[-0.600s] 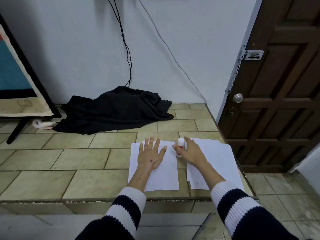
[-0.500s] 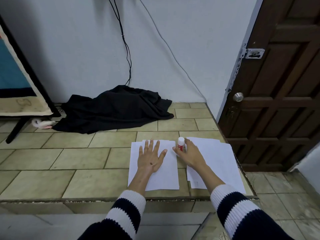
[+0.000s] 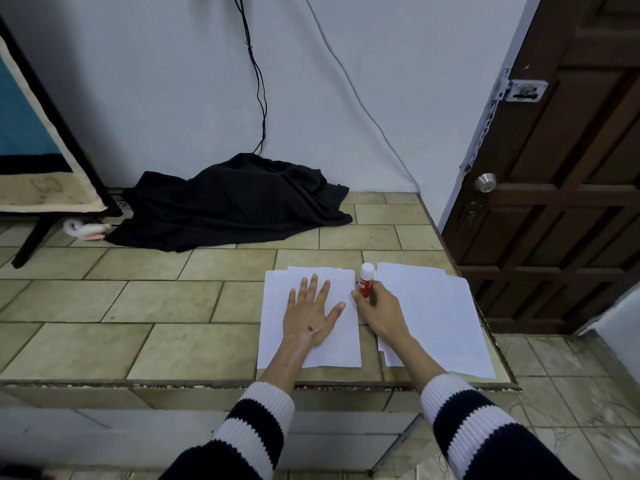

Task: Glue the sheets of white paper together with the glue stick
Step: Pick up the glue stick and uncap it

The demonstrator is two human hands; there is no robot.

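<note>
A raised tiled ledge (image 3: 194,344) fills the near half of the view, running back to a pale wall and ending on the right beside a dark wooden door (image 3: 568,188). Far back on the ledge, left of centre, a heap of black cloth (image 3: 235,206) lies against the wall. On the near right part of the tiles are two lots of white paper: the left stack (image 3: 341,351), with a second sheet's edge showing along its far side, and just beside it, across a narrow strip of bare tile, the right stack (image 3: 443,313), several sheets loosely fanned. The left hand (image 3: 311,315) lies flat on the left stack, palm down and fingers spread, pinning it and gripping nothing. The right hand (image 3: 381,311) is closed around the lower part of the glue stick (image 3: 365,280), which stands upright in the gap between the stacks near their far ends, its white cap up and apparently still on. By the look of it the task is at the start of gluing, the stick in hand but no glue applied. The next move likely calls for uncapping the stick, which may need the left hand to help, then rubbing it over the pinned sheet before laying a sheet from the right stack on top with edges squared.
</note>
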